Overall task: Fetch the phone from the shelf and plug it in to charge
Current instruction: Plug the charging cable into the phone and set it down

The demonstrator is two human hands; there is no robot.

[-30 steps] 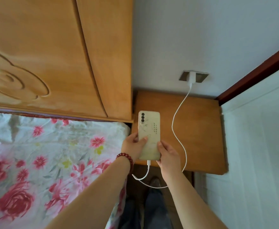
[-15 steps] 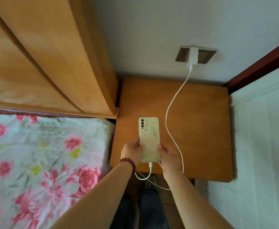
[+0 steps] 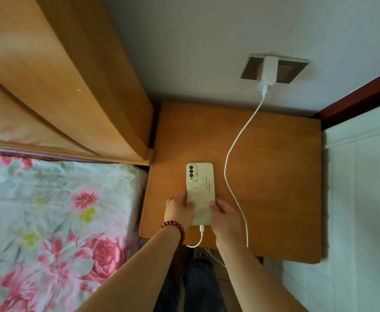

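A cream phone (image 3: 200, 185) lies face down, camera end away from me, low over or on the wooden nightstand (image 3: 274, 176). My left hand (image 3: 177, 210), with a red bead bracelet at the wrist, grips its lower left edge. My right hand (image 3: 225, 218) grips its lower right edge. A white cable (image 3: 230, 154) is plugged into the phone's near end, loops below the nightstand's front edge and runs up to a white charger (image 3: 269, 72) in the wall socket (image 3: 252, 68).
A bed with a pink floral sheet (image 3: 49, 221) fills the left. Its tall wooden headboard (image 3: 60, 75) stands beside the nightstand. A white surface (image 3: 360, 210) borders the nightstand on the right. My legs show below the front edge.
Both hands have lowered the plugged-in phone toward the nightstand's front left area. The view has tilted so the socket and more of the tabletop show.
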